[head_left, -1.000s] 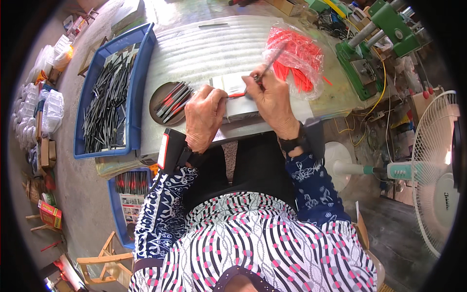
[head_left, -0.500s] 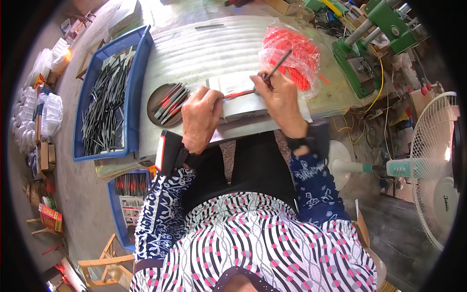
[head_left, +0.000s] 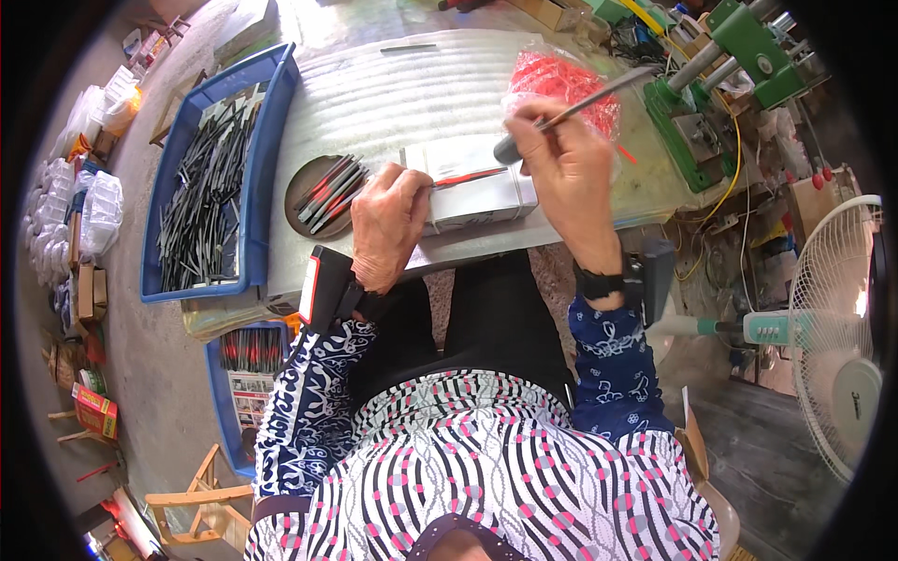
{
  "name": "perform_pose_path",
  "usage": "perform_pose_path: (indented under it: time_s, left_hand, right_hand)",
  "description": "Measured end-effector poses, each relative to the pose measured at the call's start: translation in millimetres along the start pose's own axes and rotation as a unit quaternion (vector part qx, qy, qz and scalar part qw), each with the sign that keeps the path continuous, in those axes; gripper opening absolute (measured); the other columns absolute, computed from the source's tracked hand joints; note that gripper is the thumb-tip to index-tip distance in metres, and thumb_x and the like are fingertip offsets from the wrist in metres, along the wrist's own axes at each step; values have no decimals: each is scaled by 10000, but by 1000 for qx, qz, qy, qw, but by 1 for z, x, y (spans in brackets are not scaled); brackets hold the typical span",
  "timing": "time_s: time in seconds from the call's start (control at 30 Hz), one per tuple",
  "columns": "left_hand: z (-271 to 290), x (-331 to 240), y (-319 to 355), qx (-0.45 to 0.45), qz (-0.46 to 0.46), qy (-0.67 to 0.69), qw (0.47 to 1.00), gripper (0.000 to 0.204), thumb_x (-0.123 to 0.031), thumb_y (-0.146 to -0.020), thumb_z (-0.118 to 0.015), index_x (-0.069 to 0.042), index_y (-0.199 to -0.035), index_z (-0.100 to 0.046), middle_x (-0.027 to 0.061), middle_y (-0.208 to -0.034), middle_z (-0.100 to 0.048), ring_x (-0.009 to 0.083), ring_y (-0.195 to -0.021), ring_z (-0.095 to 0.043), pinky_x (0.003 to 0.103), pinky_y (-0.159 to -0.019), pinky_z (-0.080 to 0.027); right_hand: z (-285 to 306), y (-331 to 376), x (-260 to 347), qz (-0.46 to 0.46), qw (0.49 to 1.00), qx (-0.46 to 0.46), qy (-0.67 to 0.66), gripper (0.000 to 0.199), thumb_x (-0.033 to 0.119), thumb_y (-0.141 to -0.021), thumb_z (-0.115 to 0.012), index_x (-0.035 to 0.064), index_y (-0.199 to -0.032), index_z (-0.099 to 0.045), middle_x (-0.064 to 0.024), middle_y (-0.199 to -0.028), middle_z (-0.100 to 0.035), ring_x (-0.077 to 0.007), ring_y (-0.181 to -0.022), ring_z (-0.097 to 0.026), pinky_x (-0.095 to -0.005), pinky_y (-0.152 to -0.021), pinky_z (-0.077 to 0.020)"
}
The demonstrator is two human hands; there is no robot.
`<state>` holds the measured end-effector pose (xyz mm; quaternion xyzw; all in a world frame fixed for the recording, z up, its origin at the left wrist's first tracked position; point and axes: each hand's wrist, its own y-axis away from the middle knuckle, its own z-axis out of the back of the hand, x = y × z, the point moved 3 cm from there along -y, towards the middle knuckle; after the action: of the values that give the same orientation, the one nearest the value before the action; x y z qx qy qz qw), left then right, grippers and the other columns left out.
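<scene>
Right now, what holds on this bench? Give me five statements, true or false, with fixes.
1. The right hand holds a long tool with a dark handle. True.
2. The left hand rests on the green machine. False: it is at the left end of a red-and-black piece over the white block.
3. The blue bin stands left of the round dish. True.
4. The dish is empty. False: it holds slim pieces, some partly red.
5. A clear bag holds red strips. True.

Bright glare on far table, bowed edges (corners black), right hand slightly blurred
</scene>
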<state>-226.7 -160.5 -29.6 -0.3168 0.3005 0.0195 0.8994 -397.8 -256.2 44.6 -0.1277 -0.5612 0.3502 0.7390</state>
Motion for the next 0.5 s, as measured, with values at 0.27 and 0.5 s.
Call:
perform_pose_path:
  time_s: [0.27,0.5]
  left_hand:
    - [2,-3,-2,-2,-3,-1,1000,42,-64,-824,-675,-74,-857,-651,105,-827,-604,319,-778,-618,414,-679,-500]
    - [0,-2,1,-11,10,3,1000,47,-65,-820,-681,-69,-858,-652,108,-830,-610,316,-784,-629,403,-675,-505]
  right_hand:
    - [-21,5,-13,-40,988,41,142,231,210,-923,-677,-4,-968,-603,-145,-700,-640,-287,-622,-665,-352,-550,-488]
    - [-13,20,-31,-31,995,17,92,264,246,-904,-697,1,-965,-618,-162,-704,-637,-320,-620,-647,-385,-558,-480]
